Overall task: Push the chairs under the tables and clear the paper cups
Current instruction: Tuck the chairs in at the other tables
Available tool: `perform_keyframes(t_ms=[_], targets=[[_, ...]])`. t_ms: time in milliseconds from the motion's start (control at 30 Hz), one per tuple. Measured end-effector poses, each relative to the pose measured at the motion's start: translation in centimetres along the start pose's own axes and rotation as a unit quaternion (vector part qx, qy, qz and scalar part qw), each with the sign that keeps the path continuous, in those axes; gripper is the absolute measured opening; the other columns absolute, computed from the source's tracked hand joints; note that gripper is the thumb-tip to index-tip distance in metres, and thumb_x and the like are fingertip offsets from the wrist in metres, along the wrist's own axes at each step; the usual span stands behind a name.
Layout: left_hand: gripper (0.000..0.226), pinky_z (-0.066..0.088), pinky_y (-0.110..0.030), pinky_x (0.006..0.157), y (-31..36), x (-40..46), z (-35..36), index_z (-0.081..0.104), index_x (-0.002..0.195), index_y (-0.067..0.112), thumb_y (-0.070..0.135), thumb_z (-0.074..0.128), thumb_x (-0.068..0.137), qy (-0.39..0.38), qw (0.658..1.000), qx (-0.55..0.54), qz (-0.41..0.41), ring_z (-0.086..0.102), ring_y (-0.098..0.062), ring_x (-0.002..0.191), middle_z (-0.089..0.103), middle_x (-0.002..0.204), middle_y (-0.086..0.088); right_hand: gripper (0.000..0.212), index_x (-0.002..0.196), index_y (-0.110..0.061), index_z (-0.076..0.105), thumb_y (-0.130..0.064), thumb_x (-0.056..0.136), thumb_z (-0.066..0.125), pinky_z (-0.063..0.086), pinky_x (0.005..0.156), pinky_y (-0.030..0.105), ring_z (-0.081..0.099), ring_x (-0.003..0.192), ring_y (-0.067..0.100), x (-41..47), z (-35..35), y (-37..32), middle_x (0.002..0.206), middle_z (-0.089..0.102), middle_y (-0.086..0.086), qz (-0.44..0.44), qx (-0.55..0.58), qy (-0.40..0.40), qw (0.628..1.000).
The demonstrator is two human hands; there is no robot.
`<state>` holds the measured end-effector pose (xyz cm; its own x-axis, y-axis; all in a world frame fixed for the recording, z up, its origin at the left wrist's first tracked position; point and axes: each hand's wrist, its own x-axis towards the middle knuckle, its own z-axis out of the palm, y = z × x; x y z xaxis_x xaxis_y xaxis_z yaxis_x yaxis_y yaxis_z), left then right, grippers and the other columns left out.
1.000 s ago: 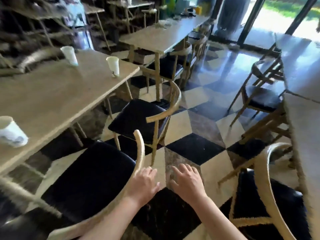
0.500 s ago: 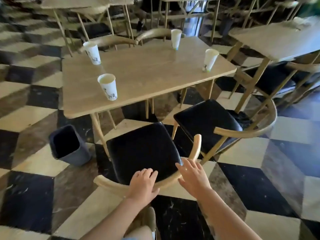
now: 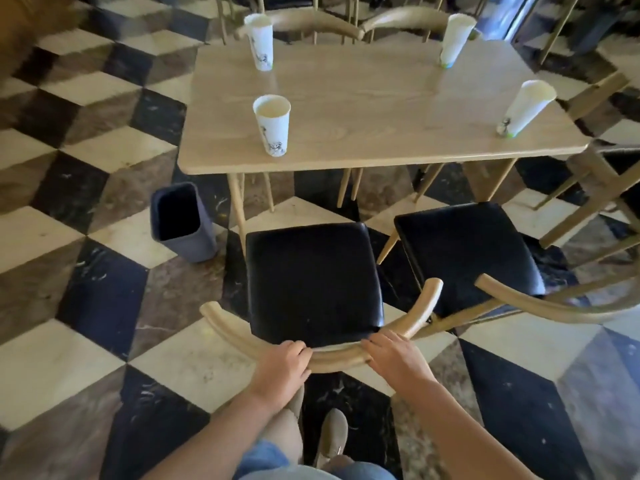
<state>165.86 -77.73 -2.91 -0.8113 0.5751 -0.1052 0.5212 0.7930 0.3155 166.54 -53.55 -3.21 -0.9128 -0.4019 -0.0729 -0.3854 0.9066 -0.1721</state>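
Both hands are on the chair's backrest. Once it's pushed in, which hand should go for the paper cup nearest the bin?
Probably the left hand. That paper cup stands near the table's left front edge, on the bin's side. The right hand would have to cross over.

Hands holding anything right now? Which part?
Both. The left hand and right hand grip the near chair by the middle of its curved wooden backrest rail, one on each side of centre.

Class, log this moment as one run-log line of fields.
hands: left, right on chair backrest | chair: not under table | cups: four on table | bin: left of chair
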Motion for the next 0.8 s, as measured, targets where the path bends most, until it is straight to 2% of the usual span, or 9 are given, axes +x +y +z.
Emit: perform_keyframes(t_ms=[333, 633, 800], targets=[[0.045, 0.055, -0.026, 0.061, 0.4, -0.4, 0.8, 0.073, 0.093, 0.012, 0.017, 0.089, 0.052, 0.04, 0.997, -0.014, -0.07, 0.065, -0.015, 0.073, 0.07, 0.084, 0.001, 0.04, 0.09, -0.014, 0.073, -0.026, 0.056, 0.088, 0.057, 0.056, 0.033, 0.065, 0.067, 0.02, 0.5, 0.4, 2.2, 0.074, 0.069, 0.0, -0.072, -0.034, -0.031, 0.996], [0.044, 0.056, -0.026, 0.064, -2.2, 4.1, -1.2, 0.073, 0.091, 0.012, 0.017, 0.09, 0.051, 0.05, 0.996, -0.022, -0.076, 0.067, -0.014, 0.075, 0.072, 0.085, 0.003, 0.035, 0.08, -0.015, 0.07, -0.022, 0.052, 0.09, 0.055, 0.053, 0.029, 0.062, 0.062, 0.018, 5.5, -0.3, 3.5, 0.065, 0.065, -0.003, -0.03, -0.033, -0.036, 0.998], [0.045, 0.056, -0.027, 0.066, -5.7, 7.4, -2.4, 0.073, 0.091, 0.012, 0.018, 0.091, 0.05, 0.058, 0.995, -0.02, -0.08, 0.068, -0.014, 0.076, 0.073, 0.085, 0.003, 0.037, 0.077, -0.015, 0.07, -0.028, 0.05, 0.091, 0.055, 0.05, 0.032, 0.061, 0.057, 0.019, 10.3, -1.0, 4.1, 0.061, 0.063, -0.002, -0.019, -0.035, -0.05, 0.998]])
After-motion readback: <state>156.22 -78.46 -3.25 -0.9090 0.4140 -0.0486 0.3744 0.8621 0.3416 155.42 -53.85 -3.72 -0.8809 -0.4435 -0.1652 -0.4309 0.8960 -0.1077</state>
